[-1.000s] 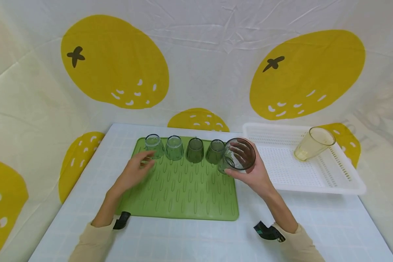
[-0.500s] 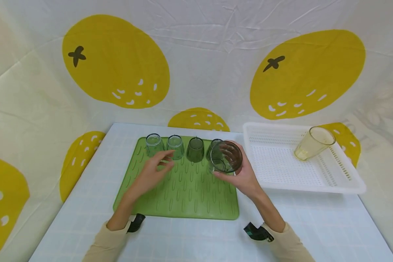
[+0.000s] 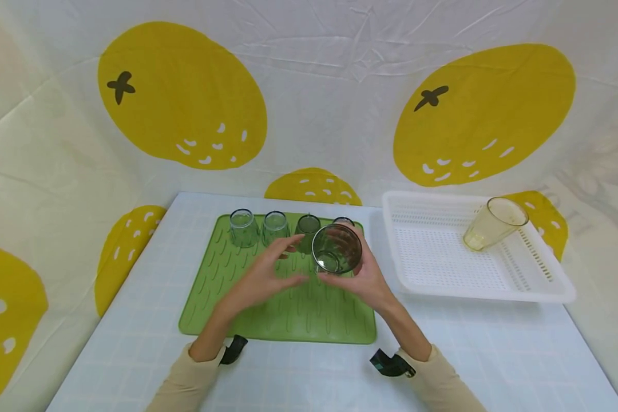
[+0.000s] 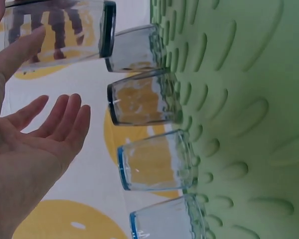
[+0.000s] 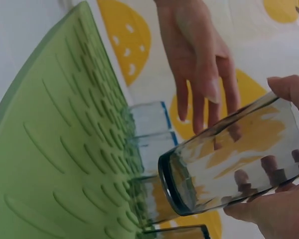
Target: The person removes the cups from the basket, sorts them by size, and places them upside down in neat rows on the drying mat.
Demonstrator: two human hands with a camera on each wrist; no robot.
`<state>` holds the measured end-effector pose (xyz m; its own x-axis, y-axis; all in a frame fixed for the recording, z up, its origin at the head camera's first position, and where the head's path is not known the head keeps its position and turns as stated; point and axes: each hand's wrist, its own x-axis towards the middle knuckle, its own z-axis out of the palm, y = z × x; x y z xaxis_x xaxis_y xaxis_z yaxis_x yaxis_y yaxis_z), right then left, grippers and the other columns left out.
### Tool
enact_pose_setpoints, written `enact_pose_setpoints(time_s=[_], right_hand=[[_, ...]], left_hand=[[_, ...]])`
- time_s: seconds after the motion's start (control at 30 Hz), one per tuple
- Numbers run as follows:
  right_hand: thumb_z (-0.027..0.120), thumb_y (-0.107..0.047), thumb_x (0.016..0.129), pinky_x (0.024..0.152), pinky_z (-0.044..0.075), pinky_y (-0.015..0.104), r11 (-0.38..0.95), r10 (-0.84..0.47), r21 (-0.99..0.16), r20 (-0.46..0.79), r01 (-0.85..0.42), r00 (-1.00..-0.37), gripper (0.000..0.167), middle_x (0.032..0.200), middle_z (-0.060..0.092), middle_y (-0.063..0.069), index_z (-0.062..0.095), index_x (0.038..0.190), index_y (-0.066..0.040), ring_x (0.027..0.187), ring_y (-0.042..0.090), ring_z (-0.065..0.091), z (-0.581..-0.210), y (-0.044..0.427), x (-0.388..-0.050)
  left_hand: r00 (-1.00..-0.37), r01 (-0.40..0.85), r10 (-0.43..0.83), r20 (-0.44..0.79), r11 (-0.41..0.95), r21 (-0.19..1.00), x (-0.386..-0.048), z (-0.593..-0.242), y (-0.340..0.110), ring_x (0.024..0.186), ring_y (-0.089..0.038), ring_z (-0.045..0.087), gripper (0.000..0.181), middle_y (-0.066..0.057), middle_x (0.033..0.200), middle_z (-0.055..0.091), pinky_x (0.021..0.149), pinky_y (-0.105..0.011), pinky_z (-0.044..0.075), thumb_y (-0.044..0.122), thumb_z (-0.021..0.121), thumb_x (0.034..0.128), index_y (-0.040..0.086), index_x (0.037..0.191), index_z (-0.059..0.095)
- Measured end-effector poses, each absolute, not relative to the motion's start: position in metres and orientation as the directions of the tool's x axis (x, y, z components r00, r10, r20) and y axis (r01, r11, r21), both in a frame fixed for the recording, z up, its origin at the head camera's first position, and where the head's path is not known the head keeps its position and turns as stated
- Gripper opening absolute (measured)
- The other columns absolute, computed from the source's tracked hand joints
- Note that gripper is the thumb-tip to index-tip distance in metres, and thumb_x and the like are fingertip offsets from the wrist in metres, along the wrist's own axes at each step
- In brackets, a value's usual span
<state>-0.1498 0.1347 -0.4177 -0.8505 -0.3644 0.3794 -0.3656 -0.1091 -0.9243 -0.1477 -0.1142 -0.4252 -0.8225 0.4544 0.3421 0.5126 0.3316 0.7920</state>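
Note:
My right hand (image 3: 359, 280) grips a tall dark-tinted glass (image 3: 337, 249) above the green mat (image 3: 226, 309), its wide rim toward the head camera. Close to its left side, my left hand (image 3: 262, 280) has its fingers apart and holds nothing. In the right wrist view the right hand (image 5: 284, 209) has fingers and thumb round the tall glass (image 5: 239, 154). A row of small glasses stands along the mat's back edge: two pale blue ones (image 3: 244, 229) (image 3: 275, 230) at the left, a dark one (image 3: 308, 224) beside them, and another (image 3: 343, 221) partly hidden behind the held glass.
A white perforated basket (image 3: 443, 293) stands on the table (image 3: 494, 349) to the right of the mat. Leaning inside its right part is a tall yellowish glass (image 3: 494, 224). A white cloth with yellow fruit shapes (image 3: 329, 114) hangs behind the table.
My right hand has carried the tall glass leftward over the mat. My left hand has moved right, from near the leftmost small glass to beside the tall glass.

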Motion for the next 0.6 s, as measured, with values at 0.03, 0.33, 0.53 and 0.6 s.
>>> enact_pose_setpoints(time_s=[0.03, 0.33, 0.53, 0.6], right_hand=[[0.086, 0.003, 0.079, 0.113, 0.036, 0.062, -0.114, -0.368, -0.927, 0.373, -0.357, -0.852, 0.093, 0.151, 0.043, 0.022, 0.035, 0.156, -0.011, 0.14, 0.045, 0.039, -0.418, 0.133, -0.15], [0.09, -0.007, 0.079, 0.114, 0.034, 0.063, -0.102, -0.383, -0.944, 0.327, -0.312, -0.864, 0.094, 0.151, 0.046, 0.009, 0.036, 0.156, -0.018, 0.14, 0.034, 0.042, -0.419, 0.12, -0.146], [0.091, -0.013, 0.078, 0.115, 0.034, 0.06, -0.11, -0.396, -0.943, 0.33, -0.313, -0.857, 0.093, 0.152, 0.046, 0.005, 0.038, 0.155, -0.02, 0.14, 0.029, 0.043, -0.419, 0.114, -0.145], [0.091, -0.015, 0.079, 0.116, 0.034, 0.058, -0.102, -0.402, -0.944, 0.328, -0.314, -0.855, 0.093, 0.152, 0.046, 0.004, 0.039, 0.155, -0.022, 0.14, 0.027, 0.044, -0.42, 0.112, -0.145]], left_hand=[[-0.819, 0.515, 0.463, 0.34, 0.33, 0.791, -0.148, -0.425, -0.113, 0.129, -0.024, 0.052, 0.088, -0.011, 0.143, 0.052, 0.108, -0.049, 0.046, 0.007, 0.087, 0.0826, 0.011, 0.156, 0.04], [-0.8, 0.523, 0.493, 0.342, 0.293, 0.8, -0.143, -0.426, -0.1, 0.144, -0.03, 0.039, 0.108, -0.009, 0.155, 0.041, 0.114, -0.059, 0.036, 0.021, 0.091, 0.0805, 0.023, 0.164, 0.023], [-0.786, 0.54, 0.483, 0.386, 0.234, 0.809, -0.142, -0.426, -0.092, 0.149, -0.029, 0.033, 0.115, -0.008, 0.163, 0.032, 0.117, -0.057, 0.031, 0.013, 0.092, 0.0784, 0.019, 0.165, 0.017], [-0.794, 0.535, 0.463, 0.393, 0.228, 0.813, -0.142, -0.426, -0.09, 0.149, -0.03, 0.033, 0.115, -0.011, 0.163, 0.032, 0.118, -0.056, 0.031, 0.009, 0.093, 0.0765, 0.015, 0.164, 0.018]])
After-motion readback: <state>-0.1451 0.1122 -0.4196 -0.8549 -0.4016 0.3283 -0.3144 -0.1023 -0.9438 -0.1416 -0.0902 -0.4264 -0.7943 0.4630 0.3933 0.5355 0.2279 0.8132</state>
